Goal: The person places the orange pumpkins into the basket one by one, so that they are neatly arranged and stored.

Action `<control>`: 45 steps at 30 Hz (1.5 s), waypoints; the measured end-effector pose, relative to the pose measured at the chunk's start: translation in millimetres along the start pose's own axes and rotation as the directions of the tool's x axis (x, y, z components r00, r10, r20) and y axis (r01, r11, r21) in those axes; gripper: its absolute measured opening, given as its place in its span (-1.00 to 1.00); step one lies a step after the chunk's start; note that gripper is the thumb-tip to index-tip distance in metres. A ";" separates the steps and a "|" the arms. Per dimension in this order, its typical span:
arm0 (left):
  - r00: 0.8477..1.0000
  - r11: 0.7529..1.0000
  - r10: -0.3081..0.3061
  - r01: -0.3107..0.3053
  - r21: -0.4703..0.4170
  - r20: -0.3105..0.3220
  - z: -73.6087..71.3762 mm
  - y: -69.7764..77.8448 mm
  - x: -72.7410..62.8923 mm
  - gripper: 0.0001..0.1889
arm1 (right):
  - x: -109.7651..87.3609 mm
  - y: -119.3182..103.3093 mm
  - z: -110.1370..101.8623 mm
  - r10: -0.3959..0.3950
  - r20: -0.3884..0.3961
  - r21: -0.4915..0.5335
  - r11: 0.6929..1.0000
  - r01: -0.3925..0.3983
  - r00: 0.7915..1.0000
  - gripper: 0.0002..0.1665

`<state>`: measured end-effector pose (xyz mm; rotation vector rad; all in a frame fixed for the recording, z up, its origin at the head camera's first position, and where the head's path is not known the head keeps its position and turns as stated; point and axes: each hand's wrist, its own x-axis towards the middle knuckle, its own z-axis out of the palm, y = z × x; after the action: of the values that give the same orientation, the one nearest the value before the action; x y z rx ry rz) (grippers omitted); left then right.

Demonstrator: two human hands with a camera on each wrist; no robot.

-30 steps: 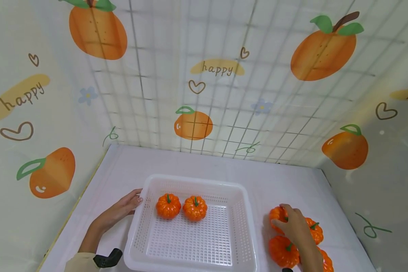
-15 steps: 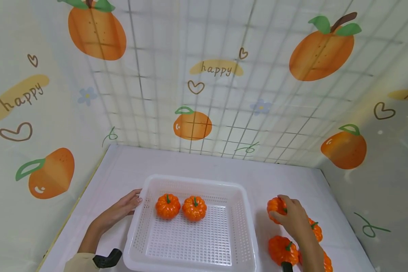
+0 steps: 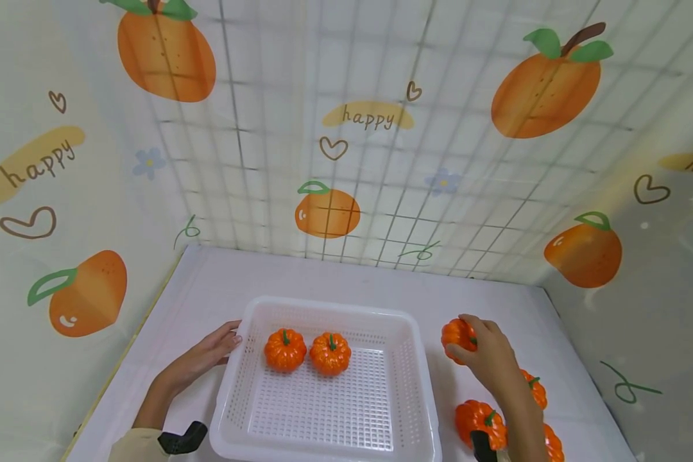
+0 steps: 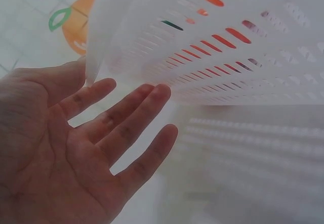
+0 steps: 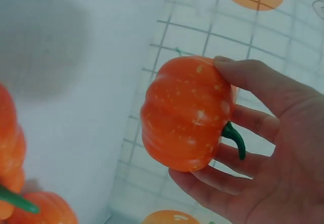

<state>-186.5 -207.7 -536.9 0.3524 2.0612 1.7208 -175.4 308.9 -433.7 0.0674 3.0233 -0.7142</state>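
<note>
My right hand (image 3: 489,351) grips a small orange toy pumpkin (image 3: 458,340) beside the basket. In the right wrist view the thumb and fingers curl round this pumpkin (image 5: 187,114), its green stem toward the palm. A white perforated plastic basket (image 3: 323,304) holds two more pumpkins: a left one (image 3: 285,351) and a right one (image 3: 330,354). Against the basket's left rim rests my left hand (image 3: 210,346). The left wrist view has that hand (image 4: 86,133) with fingers nearly straight, the thumb and fingertips at the basket's outer wall (image 4: 223,77).
Right of the basket, on the white tabletop (image 3: 346,276), lie several more pumpkins: one near the front (image 3: 478,420), one partly behind the forearm (image 3: 536,388), another at the bottom edge (image 3: 553,443). Printed curtains with a wire grid (image 3: 381,192) close off the back and sides.
My right hand has lifted the pumpkin and moved with it up and left in the head view, toward the basket. The left hand and basket stay where they were.
</note>
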 end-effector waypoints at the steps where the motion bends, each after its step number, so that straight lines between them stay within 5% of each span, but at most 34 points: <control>1: 1.000 1.000 0.005 -0.005 0.002 0.002 0.0 -0.2 0.1 -0.47 | -0.3 -2.9 -1.3 -0.015 -0.002 0.003 1.000 0.015 1.000 -0.19; 24: 1.000 1.000 -0.012 0.012 -0.002 -0.014 0.5 -2.0 1.4 -0.47 | 12.5 -70.7 9.3 -0.235 -0.045 0.066 0.969 0.238 0.971 -0.34; 45: 1.000 1.000 -0.016 0.015 -0.021 -0.024 0.3 -3.1 1.4 -0.47 | 11.3 -119.5 58.1 -0.311 0.071 0.070 0.949 0.307 0.948 -0.30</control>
<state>-187.4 -207.4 -540.2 0.3094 2.0566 1.7441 -191.3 176.5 -432.8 -0.4336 2.9648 -0.8026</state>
